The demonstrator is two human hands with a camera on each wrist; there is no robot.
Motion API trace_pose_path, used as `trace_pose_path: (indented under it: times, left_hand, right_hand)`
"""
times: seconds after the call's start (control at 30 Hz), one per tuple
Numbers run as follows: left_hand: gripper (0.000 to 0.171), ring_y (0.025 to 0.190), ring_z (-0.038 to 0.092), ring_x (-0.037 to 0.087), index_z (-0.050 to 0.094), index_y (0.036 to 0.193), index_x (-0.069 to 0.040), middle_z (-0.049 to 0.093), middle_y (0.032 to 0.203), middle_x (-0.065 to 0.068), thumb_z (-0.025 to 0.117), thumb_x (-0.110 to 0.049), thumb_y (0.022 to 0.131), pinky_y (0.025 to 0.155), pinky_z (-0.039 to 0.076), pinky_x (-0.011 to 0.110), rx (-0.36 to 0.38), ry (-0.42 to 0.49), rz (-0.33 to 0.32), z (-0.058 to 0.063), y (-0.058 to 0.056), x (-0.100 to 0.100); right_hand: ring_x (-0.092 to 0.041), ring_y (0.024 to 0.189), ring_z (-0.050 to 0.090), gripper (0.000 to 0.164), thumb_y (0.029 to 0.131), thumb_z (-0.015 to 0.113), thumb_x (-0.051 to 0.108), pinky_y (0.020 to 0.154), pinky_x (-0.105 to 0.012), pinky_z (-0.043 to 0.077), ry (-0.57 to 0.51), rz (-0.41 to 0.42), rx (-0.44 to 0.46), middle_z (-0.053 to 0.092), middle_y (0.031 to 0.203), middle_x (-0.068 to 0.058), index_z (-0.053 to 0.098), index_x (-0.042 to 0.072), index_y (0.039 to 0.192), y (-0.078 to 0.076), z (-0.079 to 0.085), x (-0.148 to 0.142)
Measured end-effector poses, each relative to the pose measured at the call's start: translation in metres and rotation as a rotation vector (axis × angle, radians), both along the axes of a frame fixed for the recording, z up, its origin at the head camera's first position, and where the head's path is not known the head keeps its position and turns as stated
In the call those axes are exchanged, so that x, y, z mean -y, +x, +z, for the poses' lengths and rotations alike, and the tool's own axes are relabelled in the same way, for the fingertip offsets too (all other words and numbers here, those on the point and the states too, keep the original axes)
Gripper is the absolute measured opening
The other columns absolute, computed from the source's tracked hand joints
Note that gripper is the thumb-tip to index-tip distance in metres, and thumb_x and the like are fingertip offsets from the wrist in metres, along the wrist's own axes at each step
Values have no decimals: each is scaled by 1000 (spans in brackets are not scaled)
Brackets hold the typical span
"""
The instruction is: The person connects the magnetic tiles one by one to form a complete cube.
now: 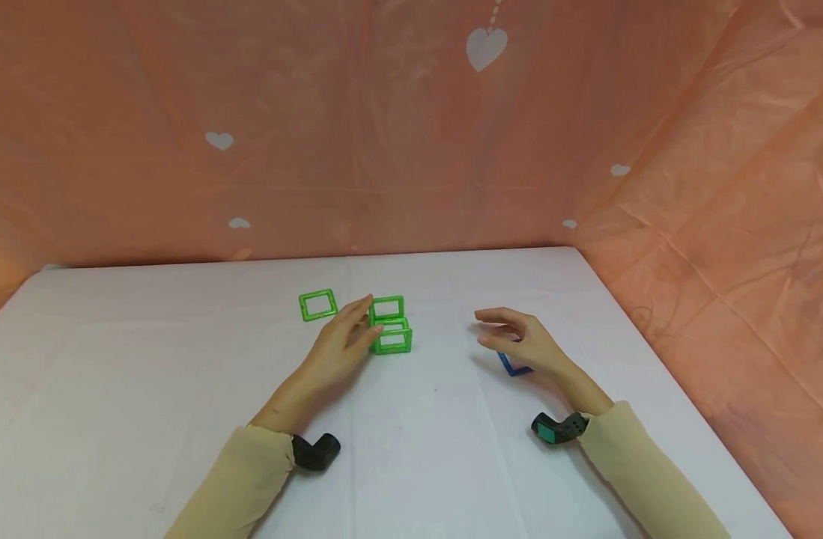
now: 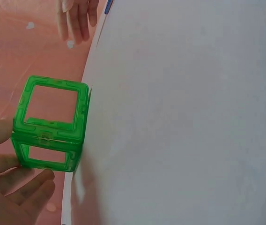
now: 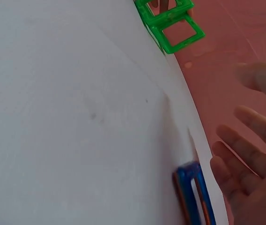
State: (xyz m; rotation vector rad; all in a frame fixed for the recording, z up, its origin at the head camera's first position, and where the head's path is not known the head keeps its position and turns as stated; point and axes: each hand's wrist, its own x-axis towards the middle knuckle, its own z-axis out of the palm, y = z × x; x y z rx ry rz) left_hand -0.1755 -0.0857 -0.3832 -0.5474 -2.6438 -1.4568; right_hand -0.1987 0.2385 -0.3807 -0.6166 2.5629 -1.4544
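In the head view, green square magnetic tiles (image 1: pixel 393 349) stand joined as an open-framed block, with one more square rising at the back. My left hand (image 1: pixel 337 352) holds this block at its left side. The left wrist view has the thumb against the edge of the green frame (image 2: pixel 48 136) and the other fingers (image 2: pixel 34 187) beneath it. My right hand (image 1: pixel 526 344) hovers to the right with relaxed, parted fingers and holds nothing. Below it lie blue magnetic tiles (image 1: pixel 512 371), partly hidden by the hand; orange edges show beside the blue frame (image 3: pixel 184 187) in the right wrist view.
A loose green square tile (image 1: pixel 305 308) lies flat behind the left hand. White cloth (image 1: pixel 418 449) covers the table. Orange sheeting with white hearts (image 1: pixel 357 150) hangs behind the table and along its right side. Each wrist wears a black camera (image 1: pixel 317 453).
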Motion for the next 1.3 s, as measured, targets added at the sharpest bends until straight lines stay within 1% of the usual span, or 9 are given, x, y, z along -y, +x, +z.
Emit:
trace_pose_path:
  times: [0.2,0.4,0.5,0.6,0.7,0.8,0.87,1.07,1.3]
  left_hand:
    - [60,128,49,36,31,147,4,36,149,20,57,-19,97,104,41,45,8,-15,-6,-2,-1,-1]
    - [60,126,50,36,31,147,4,38,148,21,57,-18,97,104,41,46,-4,-12,-2,-2,-2,-1]
    - [60,126,50,37,30,147,4,37,148,22,56,-17,97,104,41,46,1,-11,-4,-2,-1,-1]
    - [60,127,49,37,30,147,4,36,148,22,56,-17,98,105,40,46,9,-7,-8,-1,-1,-2]
    - [60,126,50,36,31,147,4,37,148,22,56,-18,97,105,40,46,8,-2,-4,-1,0,-2]
    - [59,126,50,37,32,146,4,38,147,22,57,-17,97,106,38,48,-2,-1,0,-1,1,-3]
    - [59,126,50,37,32,146,4,39,147,22,57,-18,97,106,38,49,-6,-4,2,-1,1,-3]
    - [59,128,48,37,32,147,2,39,147,21,56,-20,97,107,36,51,4,-26,3,-2,2,-3]
    - [60,128,48,37,31,148,1,40,146,20,57,-20,97,106,37,51,16,-23,6,-1,2,-3]
  right_hand:
    - [-32,123,53,47,87,71,19,103,-52,38,56,-10,-4,58,133,-11,58,6,130,6,1,-13]
    - [-33,124,51,48,85,73,15,110,-54,29,63,-8,-3,58,132,-12,58,5,129,9,-2,-28]
    - [-30,125,50,47,85,73,15,110,-46,33,88,-11,-20,58,132,-11,59,6,128,10,-4,-33]
    - [-26,126,49,48,84,74,16,108,-28,35,97,-10,-31,58,132,-10,59,7,128,12,-5,-37]
    - [-24,128,46,52,81,77,17,104,-12,30,104,11,-42,55,134,-10,58,6,129,15,-5,-40]
    - [-24,130,42,57,79,79,17,102,-6,25,126,32,-42,52,136,-10,57,8,131,17,-6,-44]
    - [-26,131,40,60,78,80,18,107,-14,25,150,37,-34,50,138,-10,56,10,132,17,-7,-46]
    - [-33,132,36,60,79,79,22,108,-60,24,213,38,-34,46,140,-12,54,13,133,19,-7,-48]
    - [-33,127,36,58,78,80,24,101,-58,30,292,51,-95,46,136,-12,58,12,130,20,-8,-47]
